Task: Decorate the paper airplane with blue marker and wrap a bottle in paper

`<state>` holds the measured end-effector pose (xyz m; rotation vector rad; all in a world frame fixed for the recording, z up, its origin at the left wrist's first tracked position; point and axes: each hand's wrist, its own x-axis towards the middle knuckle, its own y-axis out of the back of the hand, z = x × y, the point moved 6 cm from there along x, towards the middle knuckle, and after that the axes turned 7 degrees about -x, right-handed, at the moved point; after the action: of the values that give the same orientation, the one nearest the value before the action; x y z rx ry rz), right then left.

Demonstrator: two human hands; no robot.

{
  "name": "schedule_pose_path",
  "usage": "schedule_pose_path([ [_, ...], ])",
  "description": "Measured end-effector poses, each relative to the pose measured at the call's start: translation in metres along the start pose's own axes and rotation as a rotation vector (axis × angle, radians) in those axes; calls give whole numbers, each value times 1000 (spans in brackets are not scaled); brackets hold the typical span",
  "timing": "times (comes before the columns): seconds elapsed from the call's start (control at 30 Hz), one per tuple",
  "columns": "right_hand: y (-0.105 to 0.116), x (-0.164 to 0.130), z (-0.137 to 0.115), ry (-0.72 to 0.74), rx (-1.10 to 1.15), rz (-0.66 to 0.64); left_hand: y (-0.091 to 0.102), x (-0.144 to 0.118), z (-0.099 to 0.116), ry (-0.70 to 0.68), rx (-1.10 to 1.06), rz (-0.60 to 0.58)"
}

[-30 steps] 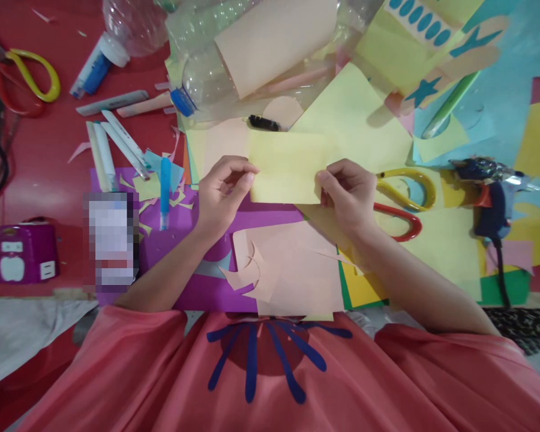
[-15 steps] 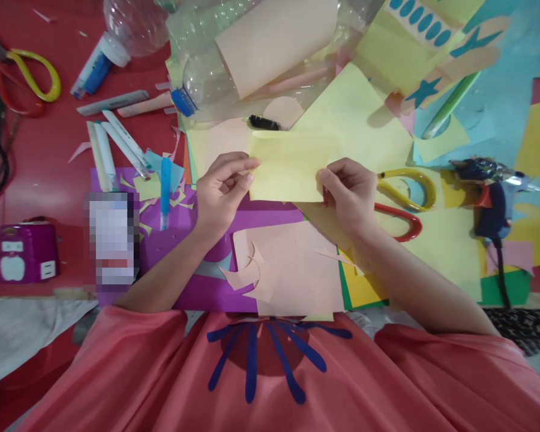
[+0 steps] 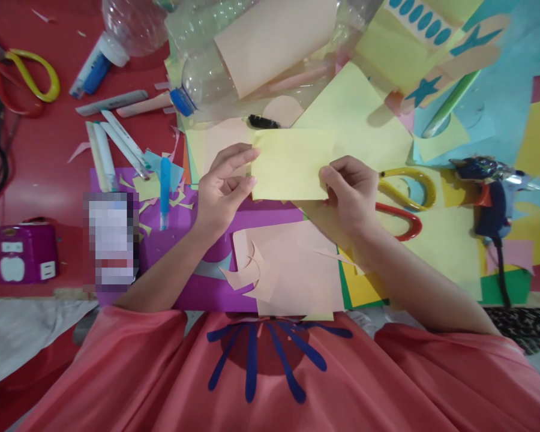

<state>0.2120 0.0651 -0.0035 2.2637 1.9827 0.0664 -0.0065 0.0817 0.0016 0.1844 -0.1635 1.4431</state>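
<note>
A small rectangular piece of yellow paper [image 3: 290, 165] is held up between my two hands, its face toward me. At its left edge, my left hand [image 3: 225, 189] has the thumb and fingertips resting on the paper, with the fingers slightly curled. My right hand [image 3: 353, 189] pinches the right edge between thumb and bent index finger. Just right of that hand show the yellow and red handles of scissors [image 3: 409, 207]; their blades are hidden. Below the paper lies a peach sheet [image 3: 301, 264] with curved offcuts [image 3: 247, 273] on it, over purple paper [image 3: 198, 294].
A glue gun [image 3: 495, 204] lies at the right. Clear plastic bottles [image 3: 207, 84] and a larger yellow sheet [image 3: 351, 108] are behind my hands. On the left are markers [image 3: 123, 144], a phone [image 3: 114, 240], a purple box [image 3: 27, 252] and other scissors [image 3: 36, 75].
The yellow paper has tilted slightly more upright, its top edge a little higher. Both hands keep nearly the same place; the left fingers have lifted a little.
</note>
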Motion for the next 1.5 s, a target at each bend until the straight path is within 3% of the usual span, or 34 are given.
schedule_pose_path([
  [0.3,2,0,2,-49,-16,16,-4,1,-10,37,-116,-145],
  [0.43,5,0,5,-47,-14,48,-7,1,-6,-39,-157,-261],
  [0.73,6,1,8,-65,50,63,-10,0,-2,48,-220,-280],
  [0.97,7,1,5,-35,86,89,-15,0,1,88,-226,-363],
  [1.17,6,0,4,-52,109,92,-15,-1,4,157,-254,-333],
  [1.27,5,1,7,-110,146,81,-13,1,5,100,-248,-325],
  [1.4,2,0,5,-95,137,16,5,8,-1,-82,-121,-80],
  [1.5,0,-1,3,-49,91,-22,9,8,-9,-93,-43,-41],
])
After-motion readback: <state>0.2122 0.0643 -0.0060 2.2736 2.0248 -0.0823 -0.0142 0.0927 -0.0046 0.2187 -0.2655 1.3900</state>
